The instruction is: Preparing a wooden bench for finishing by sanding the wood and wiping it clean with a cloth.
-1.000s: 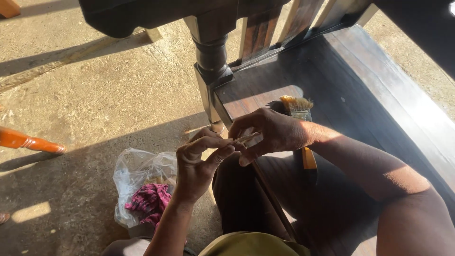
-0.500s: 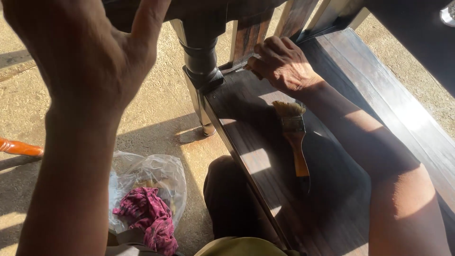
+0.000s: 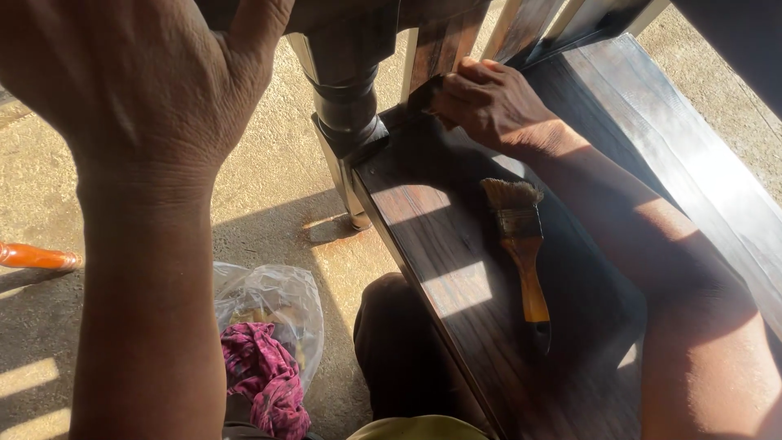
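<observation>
Two hands work a dark wooden seat [image 3: 456, 269]: the right hand [image 3: 489, 102], its grip curled shut on a small dark piece at the far edge, lies nearest the paintbrush [image 3: 520, 244], whose handle runs toward the near edge, while the left hand [image 3: 138, 73] grips the frame above.

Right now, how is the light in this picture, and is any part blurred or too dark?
Head view: hard, low sunlight from the right, bright patches on the dark wooden seat and right forearm; deep shadow under the paintbrush and around the right hand; the left hand is very close to the lens, large and slightly soft; the plastic bag lies in shade.
</observation>
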